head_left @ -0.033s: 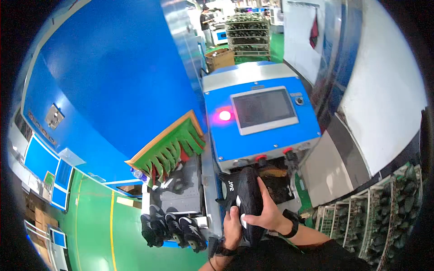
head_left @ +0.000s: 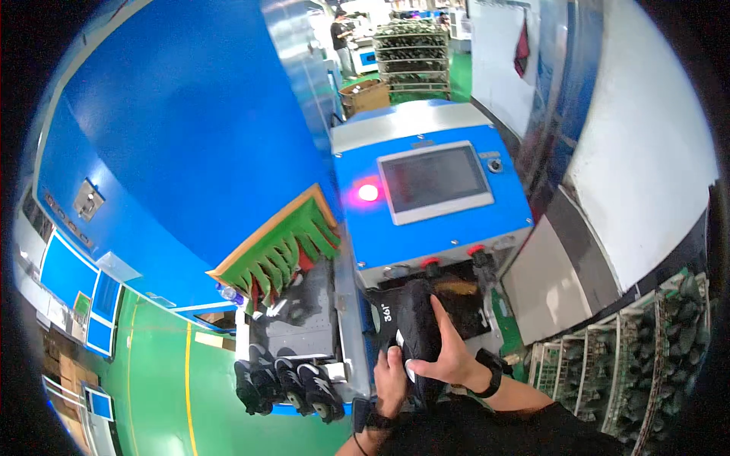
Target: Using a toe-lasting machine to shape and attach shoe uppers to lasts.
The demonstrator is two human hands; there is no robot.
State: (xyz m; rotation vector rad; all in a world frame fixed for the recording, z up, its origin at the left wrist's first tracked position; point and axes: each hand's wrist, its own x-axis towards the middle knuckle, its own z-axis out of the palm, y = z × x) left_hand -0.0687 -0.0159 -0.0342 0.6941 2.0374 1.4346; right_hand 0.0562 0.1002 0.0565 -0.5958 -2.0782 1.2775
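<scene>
Two black shoes are held close together in front of me. One black shoe (head_left: 420,319) stands on end, its top towards my right hand (head_left: 453,356), whose fingers lie along its side with the thumb across a white patch. Beside it on the left is a second black shoe (head_left: 385,315) with white print. My left hand (head_left: 390,380) grips it from below, thumb up and fingers closed. The lower parts of both shoes are hidden by my hands. Several finished-looking black shoes (head_left: 285,380) with white marks stand at the near end of the conveyor (head_left: 296,338), to my left.
A blue control box (head_left: 433,220) with a dark screen and a lit red lamp (head_left: 368,193) stands ahead. Green strip curtains (head_left: 281,262) hang from the blue machine (head_left: 190,121). A rack of dark shoes (head_left: 631,372) is at right. Far off are another rack (head_left: 414,61) and a person (head_left: 342,42).
The view has shifted slightly, so the control box sits a little further left and up. Both hands keep their hold on the shoes, which have tilted very little.
</scene>
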